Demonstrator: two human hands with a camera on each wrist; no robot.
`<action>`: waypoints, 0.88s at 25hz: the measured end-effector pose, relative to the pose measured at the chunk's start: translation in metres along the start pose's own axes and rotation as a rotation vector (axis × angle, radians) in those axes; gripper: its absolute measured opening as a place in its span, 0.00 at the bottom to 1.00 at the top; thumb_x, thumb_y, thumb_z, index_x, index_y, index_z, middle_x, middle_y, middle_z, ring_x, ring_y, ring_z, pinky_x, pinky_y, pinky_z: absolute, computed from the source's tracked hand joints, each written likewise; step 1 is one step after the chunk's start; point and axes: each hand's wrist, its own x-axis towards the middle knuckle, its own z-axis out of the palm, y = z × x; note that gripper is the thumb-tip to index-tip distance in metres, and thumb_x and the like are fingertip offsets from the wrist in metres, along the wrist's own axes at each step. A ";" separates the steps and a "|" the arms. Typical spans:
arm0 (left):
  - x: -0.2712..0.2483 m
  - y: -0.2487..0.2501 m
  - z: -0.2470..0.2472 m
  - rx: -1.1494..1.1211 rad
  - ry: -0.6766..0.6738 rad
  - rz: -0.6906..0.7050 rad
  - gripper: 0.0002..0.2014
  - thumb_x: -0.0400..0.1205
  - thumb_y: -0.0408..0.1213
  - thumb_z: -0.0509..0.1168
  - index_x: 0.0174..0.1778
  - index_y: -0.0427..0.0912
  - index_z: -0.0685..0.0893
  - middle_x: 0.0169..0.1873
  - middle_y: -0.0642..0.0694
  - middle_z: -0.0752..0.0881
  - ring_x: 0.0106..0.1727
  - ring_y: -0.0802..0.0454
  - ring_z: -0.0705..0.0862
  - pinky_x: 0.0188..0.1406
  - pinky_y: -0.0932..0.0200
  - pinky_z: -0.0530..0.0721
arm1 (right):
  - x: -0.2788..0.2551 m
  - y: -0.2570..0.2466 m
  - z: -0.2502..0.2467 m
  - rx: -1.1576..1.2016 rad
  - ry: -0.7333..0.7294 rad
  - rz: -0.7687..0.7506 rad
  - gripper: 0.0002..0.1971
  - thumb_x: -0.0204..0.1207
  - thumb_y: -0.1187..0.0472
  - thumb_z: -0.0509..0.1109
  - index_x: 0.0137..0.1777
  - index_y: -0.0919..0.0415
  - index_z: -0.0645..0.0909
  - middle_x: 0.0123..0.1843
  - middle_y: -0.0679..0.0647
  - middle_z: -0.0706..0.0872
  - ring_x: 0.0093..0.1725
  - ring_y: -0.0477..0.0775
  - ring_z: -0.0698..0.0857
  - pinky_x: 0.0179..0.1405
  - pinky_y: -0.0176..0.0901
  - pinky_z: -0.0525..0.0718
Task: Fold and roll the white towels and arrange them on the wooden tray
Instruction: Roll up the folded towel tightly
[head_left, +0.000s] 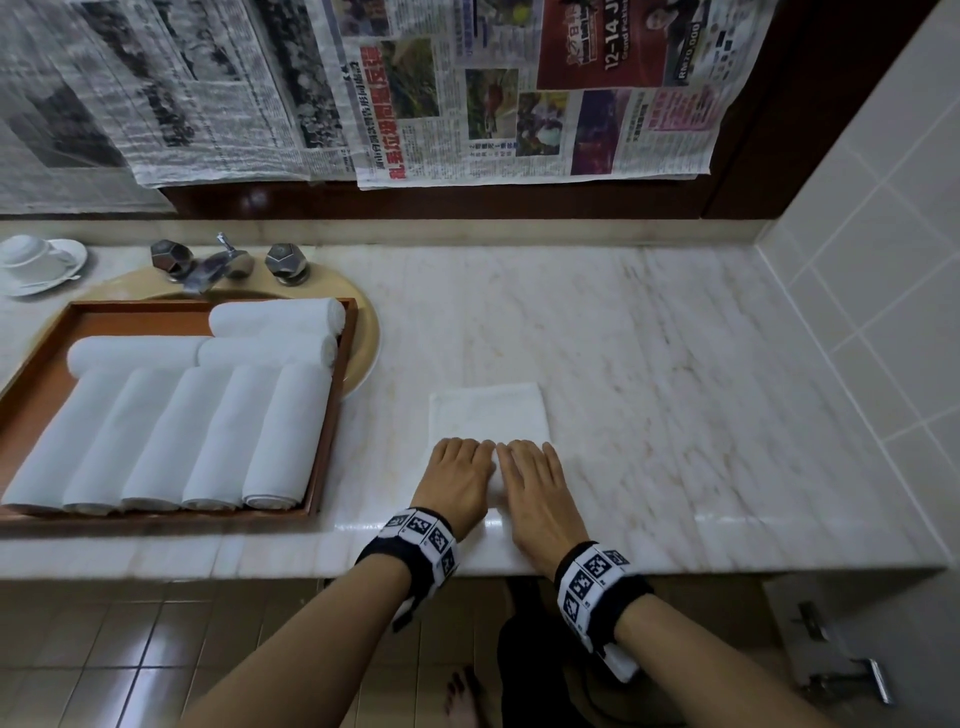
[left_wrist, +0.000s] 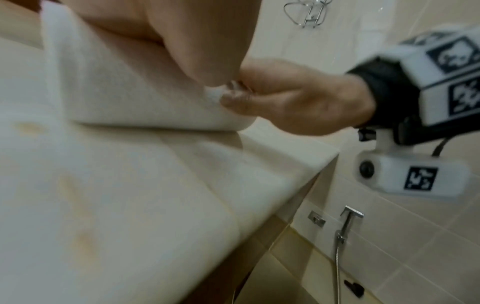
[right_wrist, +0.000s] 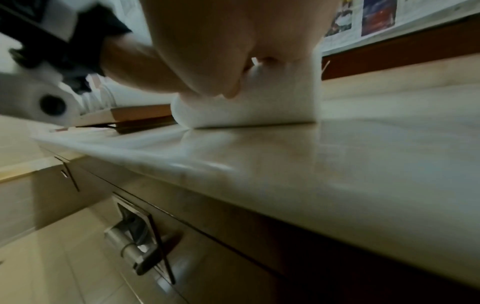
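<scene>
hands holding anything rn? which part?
Yes: left hand and right hand both grip the folded white towel at its rolled-up near end, thumbs tucked under the roll, on the marble counter.

Both hands (head_left: 496, 480) lie side by side, fingers curled.

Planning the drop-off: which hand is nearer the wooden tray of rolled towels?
Left. The left hand holds the left part of the folded white towel, on the side facing the wooden tray; the right hand grips the towel's right part, farther away.
</scene>
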 end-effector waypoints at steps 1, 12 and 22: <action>0.004 0.001 -0.005 0.005 -0.031 -0.003 0.21 0.83 0.35 0.50 0.70 0.37 0.76 0.58 0.42 0.83 0.59 0.41 0.79 0.68 0.51 0.68 | 0.002 0.002 -0.003 -0.006 -0.014 -0.002 0.30 0.69 0.66 0.61 0.74 0.67 0.72 0.68 0.61 0.78 0.68 0.63 0.76 0.76 0.60 0.69; -0.032 0.021 0.018 0.123 0.030 -0.071 0.38 0.67 0.39 0.64 0.75 0.30 0.72 0.68 0.34 0.78 0.70 0.34 0.75 0.76 0.35 0.66 | 0.057 0.007 -0.045 -0.006 -0.377 0.046 0.11 0.83 0.63 0.56 0.60 0.60 0.76 0.58 0.57 0.85 0.58 0.60 0.81 0.60 0.50 0.71; 0.035 0.020 -0.025 0.307 -0.332 -0.224 0.26 0.73 0.42 0.68 0.67 0.41 0.70 0.64 0.42 0.76 0.69 0.41 0.71 0.73 0.36 0.62 | 0.000 -0.005 -0.013 -0.050 -0.172 0.051 0.47 0.59 0.67 0.73 0.79 0.68 0.57 0.77 0.64 0.70 0.78 0.65 0.69 0.81 0.64 0.59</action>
